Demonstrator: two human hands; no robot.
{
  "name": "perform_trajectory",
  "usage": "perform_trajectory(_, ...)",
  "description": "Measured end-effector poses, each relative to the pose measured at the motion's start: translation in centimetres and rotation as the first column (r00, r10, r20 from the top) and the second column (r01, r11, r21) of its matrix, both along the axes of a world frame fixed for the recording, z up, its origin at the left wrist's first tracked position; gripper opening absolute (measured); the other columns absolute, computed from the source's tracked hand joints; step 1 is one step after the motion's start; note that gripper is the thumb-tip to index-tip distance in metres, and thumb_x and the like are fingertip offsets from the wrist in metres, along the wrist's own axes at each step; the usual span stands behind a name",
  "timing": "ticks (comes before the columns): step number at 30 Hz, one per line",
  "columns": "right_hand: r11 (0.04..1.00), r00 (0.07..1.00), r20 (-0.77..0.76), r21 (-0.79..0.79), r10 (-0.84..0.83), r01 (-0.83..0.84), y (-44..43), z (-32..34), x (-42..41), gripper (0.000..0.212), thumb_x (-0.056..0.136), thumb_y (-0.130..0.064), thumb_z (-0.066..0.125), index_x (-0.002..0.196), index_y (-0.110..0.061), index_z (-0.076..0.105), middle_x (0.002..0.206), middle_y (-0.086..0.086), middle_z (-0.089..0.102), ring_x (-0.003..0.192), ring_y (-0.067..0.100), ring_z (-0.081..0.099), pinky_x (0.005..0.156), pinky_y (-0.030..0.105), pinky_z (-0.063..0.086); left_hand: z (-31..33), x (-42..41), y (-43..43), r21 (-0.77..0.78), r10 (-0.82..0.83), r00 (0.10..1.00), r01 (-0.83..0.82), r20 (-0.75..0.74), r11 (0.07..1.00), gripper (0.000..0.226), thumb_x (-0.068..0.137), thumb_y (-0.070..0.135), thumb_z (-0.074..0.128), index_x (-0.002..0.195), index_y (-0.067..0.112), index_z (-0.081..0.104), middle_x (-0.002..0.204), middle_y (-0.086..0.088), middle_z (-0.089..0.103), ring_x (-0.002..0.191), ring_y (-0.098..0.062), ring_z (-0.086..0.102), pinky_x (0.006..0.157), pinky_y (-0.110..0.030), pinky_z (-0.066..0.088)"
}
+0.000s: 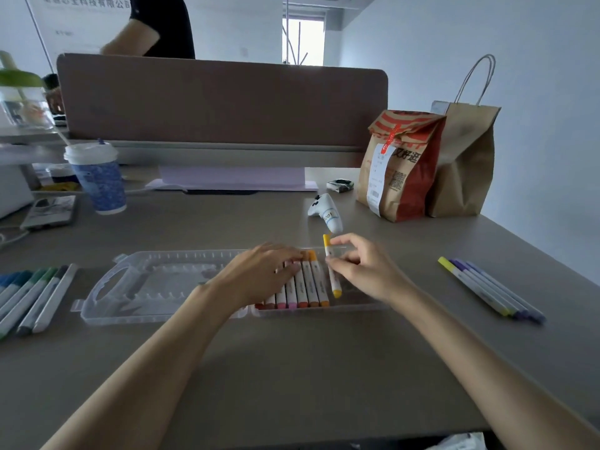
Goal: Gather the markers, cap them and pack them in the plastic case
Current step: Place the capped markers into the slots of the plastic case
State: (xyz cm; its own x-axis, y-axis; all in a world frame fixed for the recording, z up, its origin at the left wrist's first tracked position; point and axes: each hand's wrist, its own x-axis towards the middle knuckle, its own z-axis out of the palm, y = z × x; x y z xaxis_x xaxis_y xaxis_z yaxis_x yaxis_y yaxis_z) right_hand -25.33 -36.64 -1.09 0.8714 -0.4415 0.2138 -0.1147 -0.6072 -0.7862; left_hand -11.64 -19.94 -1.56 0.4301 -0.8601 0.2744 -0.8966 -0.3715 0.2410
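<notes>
A person's right hand (360,266) pinches a yellow-capped white marker (331,266) over the clear plastic case (136,287) mid-desk; the left hand (259,274), fingers flat together, presses the row of red-to-orange markers (303,289) packed inside.

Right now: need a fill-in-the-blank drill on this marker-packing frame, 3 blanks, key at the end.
1. The right hand holds a marker whose caps are ____.
2. The left hand rests on the row of markers already lying in the plastic ____.
3. The purple markers lie loose on the desk, on the person's ____ side.

Missing words: yellow; case; right
</notes>
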Motion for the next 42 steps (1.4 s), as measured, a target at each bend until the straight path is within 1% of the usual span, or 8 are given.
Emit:
perform_trajectory(6, 0.987, 0.993, -0.117, -0.159, -0.014, -0.005, -0.2, -0.6, 0.9, 0.024, 0.089, -0.034, 0.067, 0.110, -0.022, 0.068, 0.096, -0.003, 0.075, 0.092, 0.010, 0.069, 0.088, 0.037, 0.053, -0.1, 0.0, -0.3, -0.020, 0.005, 0.999, -0.004, 0.039, 1.000, 0.032, 0.101, 0.033, 0.041, 0.129, 0.030, 0.055, 0.124, 0.009, 0.061, 0.113, -0.012, 0.053, 0.090, -0.031, 0.046)
perform_trajectory(13, 0.958, 0.991, -0.128, -0.288, -0.034, -0.005, 0.0, -0.7, 0.5, 0.025, 0.090, -0.034, 0.064, 0.113, -0.025, 0.067, 0.095, -0.008, 0.073, 0.093, 0.011, 0.067, 0.080, 0.028, 0.050, 0.0, -0.3, -0.2, -0.032, 0.010, 0.999, -0.009, 0.046, 0.999, 0.032, 0.101, 0.033, 0.041, 0.128, 0.028, 0.056, 0.122, 0.007, 0.061, 0.112, -0.013, 0.053, 0.088, -0.032, 0.047)
perform_trajectory(21, 0.890, 0.998, -0.030, -0.454, -0.051, 0.032, 0.7, -1.3, 0.5, 0.025, 0.082, -0.027, 0.064, 0.106, -0.020, 0.070, 0.095, -0.004, 0.071, 0.091, 0.019, 0.064, 0.081, 0.035, 0.053, 0.0, -0.6, -0.2, -0.028, 0.023, 0.999, -0.022, 0.028, 0.999, 0.033, 0.101, 0.032, 0.042, 0.131, 0.028, 0.055, 0.127, 0.006, 0.060, 0.115, -0.014, 0.052, 0.092, -0.032, 0.044)
perform_trajectory(25, 0.923, 0.995, 0.097, -0.384, 0.004, 0.033, 0.2, -0.3, -0.8, 0.018, 0.085, -0.016, 0.067, 0.103, -0.013, 0.071, 0.088, -0.002, 0.070, 0.083, 0.013, 0.063, 0.077, 0.020, 0.048, 0.1, -0.7, 0.0, -0.043, 0.021, 1.000, -0.020, 0.021, 0.999, 0.032, 0.100, 0.028, 0.045, 0.130, 0.029, 0.057, 0.129, 0.006, 0.059, 0.115, -0.014, 0.054, 0.092, -0.032, 0.045)
perform_trajectory(31, 0.916, 0.941, 0.253, -0.276, -0.224, 0.293, -4.3, 0.5, -7.2, 0.016, 0.090, -0.013, 0.063, 0.104, -0.015, 0.069, 0.093, -0.006, 0.068, 0.088, 0.006, 0.060, 0.074, 0.004, 0.038, 0.6, -3.3, -1.4, -0.231, 0.010, 0.995, 0.013, 0.098, 0.973, 0.026, 0.096, 0.023, 0.048, 0.110, 0.019, 0.071, 0.102, -0.001, 0.068, 0.094, -0.022, 0.059, 0.073, -0.026, 0.040)
perform_trajectory(34, 0.862, 0.906, 0.289, -0.316, -0.311, 0.397, -6.7, -0.2, -11.0, 0.015, 0.089, -0.007, 0.063, 0.102, -0.011, 0.071, 0.094, 0.000, 0.070, 0.088, 0.013, 0.060, 0.074, 0.007, 0.037, 1.2, -6.8, -4.7, -0.232, -0.105, 0.989, 0.128, 0.109, 0.964, 0.033, 0.088, 0.031, 0.043, 0.100, 0.017, 0.071, 0.097, 0.001, 0.069, 0.096, -0.021, 0.059, 0.080, -0.030, 0.044)
perform_trajectory(38, 0.768, 0.856, 0.336, -0.392, -0.393, 0.506, -9.6, -1.0, -14.8, 0.014, 0.087, 0.000, 0.063, 0.098, -0.005, 0.071, 0.093, 0.008, 0.071, 0.087, 0.026, 0.062, 0.075, 0.017, 0.037, 1.3, -12.8, -10.7, -0.217, -0.216, 0.976, 0.202, -0.039, 0.955, 0.021, 0.092, 0.019, 0.052, 0.102, 0.011, 0.069, 0.104, -0.008, 0.068, 0.100, -0.025, 0.061, 0.086, -0.033, 0.046)
perform_trajectory(42, 0.714, 0.829, 0.315, -0.423, -0.462, 0.558, -11.8, -2.1, -17.3, 0.018, 0.086, 0.001, 0.063, 0.101, -0.005, 0.070, 0.097, 0.011, 0.069, 0.090, 0.028, 0.061, 0.075, 0.027, 0.040, 0.7, -17.4, -16.4, -0.015, -0.062, 0.988, 0.061, -0.145, 0.998, 0.029, 0.092, 0.036, 0.047, 0.102, 0.015, 0.063, 0.111, -0.011, 0.066, 0.106, -0.034, 0.058, 0.084, -0.037, 0.045)
